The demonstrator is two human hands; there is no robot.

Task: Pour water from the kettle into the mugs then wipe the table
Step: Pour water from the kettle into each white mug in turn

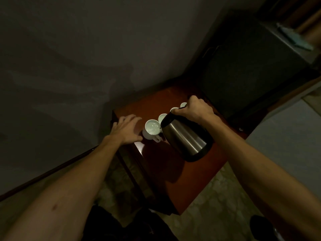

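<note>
A steel kettle (185, 139) with a black lid and base is tilted to the left, its spout over the nearest white mug (152, 128). My right hand (194, 108) grips the kettle's handle from above. Water shows inside that mug. Several more white mugs stand in a row behind it, the second mug (162, 117) partly hidden by the kettle's lid. My left hand (126, 130) rests with spread fingers on the left edge of the reddish wooden table (170, 164), just left of the nearest mug.
A grey wall runs along the left and back. A dark cabinet (246, 70) stands behind the table on the right, with a light cloth (293, 37) on its top. Patterned floor lies below the table's front edge.
</note>
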